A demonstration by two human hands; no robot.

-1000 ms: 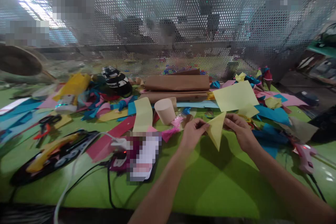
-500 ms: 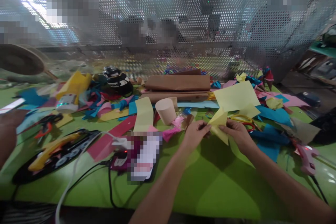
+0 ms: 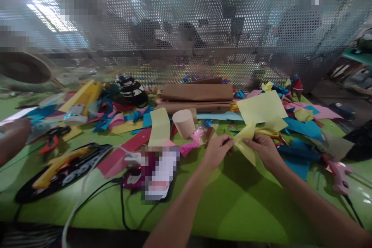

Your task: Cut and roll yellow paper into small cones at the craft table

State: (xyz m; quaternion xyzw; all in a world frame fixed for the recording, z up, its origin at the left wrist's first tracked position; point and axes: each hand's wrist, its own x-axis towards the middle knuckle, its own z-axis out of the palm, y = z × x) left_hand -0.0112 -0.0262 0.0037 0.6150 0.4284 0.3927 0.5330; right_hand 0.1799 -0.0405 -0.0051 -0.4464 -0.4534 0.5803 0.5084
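A piece of pale yellow paper (image 3: 245, 145) is pinched between both my hands above the green table (image 3: 232, 205). My left hand (image 3: 217, 147) grips its left end, where the paper is gathered narrow. On its right side, my right hand (image 3: 261, 145) holds it between thumb and fingers. The paper flares into points above and below the pinched part. Just behind lie a flat yellow sheet (image 3: 261, 109) and yellow-handled scissors (image 3: 269, 132). Left of my left hand are a twisted pink paper piece (image 3: 190, 147) and a cream paper roll (image 3: 184, 123).
A pink glue gun (image 3: 338, 174) lies at the right. A phone (image 3: 161, 176) rests beside a purple power strip (image 3: 133, 180) with cables. Orange scissors (image 3: 52, 139) and a black tray (image 3: 66, 170) are left. Another person's hand (image 3: 14, 137) is at the far left.
The yellow paper has turned slightly in my fingers, its lower point shifting right. The other person's hand at the far left has moved a little. My hands stay in nearly the same place.
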